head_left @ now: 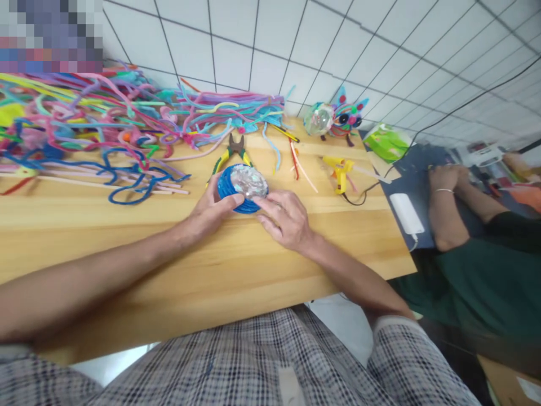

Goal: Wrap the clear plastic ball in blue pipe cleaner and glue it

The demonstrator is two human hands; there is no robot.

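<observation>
In the head view, a round blue coiled piece, wound from what look like fuzzy pipe cleaners, is tilted up just above the table. A shiny, silvery, crinkled disc fills its face. My left hand is closed around the left side, its thumb lying over the disc's lower edge. My right hand is at the right rim, fingers bent, with a fingertip pressing the lower edge of the disc. Just behind the piece lie pliers with yellow-green handles, jaws pointing away from me.
Tangled colourful pipe cleaners cover the table's left back. A yellow glue gun, its cord, loose stems and a colourful animal figure are at the right. Another person's forearms rest beyond the right edge near a white adapter.
</observation>
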